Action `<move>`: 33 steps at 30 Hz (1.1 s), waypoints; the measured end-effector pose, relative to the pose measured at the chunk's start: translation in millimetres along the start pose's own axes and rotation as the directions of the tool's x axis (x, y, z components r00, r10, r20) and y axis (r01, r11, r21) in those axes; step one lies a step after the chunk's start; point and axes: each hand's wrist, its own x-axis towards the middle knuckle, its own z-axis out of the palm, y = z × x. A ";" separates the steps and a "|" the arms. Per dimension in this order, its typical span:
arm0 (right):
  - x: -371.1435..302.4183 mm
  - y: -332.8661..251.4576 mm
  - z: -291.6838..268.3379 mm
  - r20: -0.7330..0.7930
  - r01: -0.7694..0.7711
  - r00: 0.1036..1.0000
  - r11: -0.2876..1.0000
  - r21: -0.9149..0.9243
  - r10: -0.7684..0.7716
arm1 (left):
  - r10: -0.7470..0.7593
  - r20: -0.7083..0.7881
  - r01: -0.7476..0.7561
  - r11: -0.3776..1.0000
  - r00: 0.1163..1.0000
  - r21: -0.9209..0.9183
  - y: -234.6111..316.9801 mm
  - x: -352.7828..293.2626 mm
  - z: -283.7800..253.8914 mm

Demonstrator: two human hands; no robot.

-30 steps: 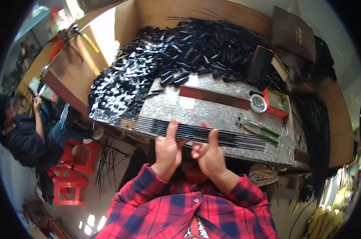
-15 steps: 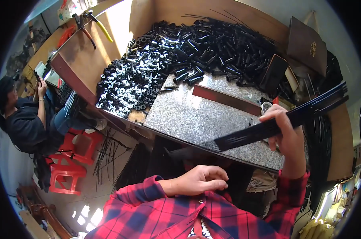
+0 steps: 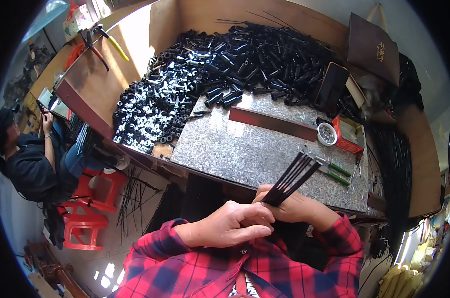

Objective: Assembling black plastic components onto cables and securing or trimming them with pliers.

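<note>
Both my hands meet close to my chest, below the front edge of the speckled stone slab (image 3: 245, 149). My right hand (image 3: 299, 208) grips the lower end of a bundle of thin black rods (image 3: 293, 178), which points up and to the right over the slab's edge. My left hand (image 3: 232, 226) wraps over the bundle's base, against the right hand. Red plaid sleeves cover both forearms.
A big heap of short black tubes (image 3: 210, 74) covers the bench behind the slab. On the slab lie a dark red strip (image 3: 272, 124), a small round tin (image 3: 327, 134), a red box (image 3: 349, 134) and green-handled tools (image 3: 334, 171). Another person (image 3: 31, 154) sits at left beside red stools (image 3: 91, 208).
The rods lay spread flat on the slab under both hands, then my right hand lifted them high to the right. Now the bundle is brought down to my chest, held in both hands.
</note>
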 end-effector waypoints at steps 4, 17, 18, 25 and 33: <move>2.2 -2.5 -1.4 -0.011 0.039 0.999 0.999 0.018 -0.039 | 0.017 -0.041 -0.017 1.000 0.999 0.000 11.8 -0.1 0.1; 14.2 -7.7 1.2 0.094 0.111 0.987 0.979 0.173 -0.128 | 0.527 -0.208 -0.406 0.805 0.824 0.431 62.0 17.1 -8.6; 15.0 -12.4 2.6 0.045 0.126 0.989 0.959 0.254 -0.142 | 0.584 -0.254 -0.408 0.759 0.771 0.507 65.2 18.1 -11.1; 6.8 -15.5 4.8 -0.029 0.146 0.989 0.967 0.210 -0.143 | 0.476 -0.430 -0.386 0.878 0.767 0.283 79.2 49.4 -2.9; -2.6 -22.3 10.6 0.065 0.017 0.998 0.986 0.164 -0.028 | 0.529 -0.168 -0.447 0.818 0.832 0.362 65.1 47.1 -10.5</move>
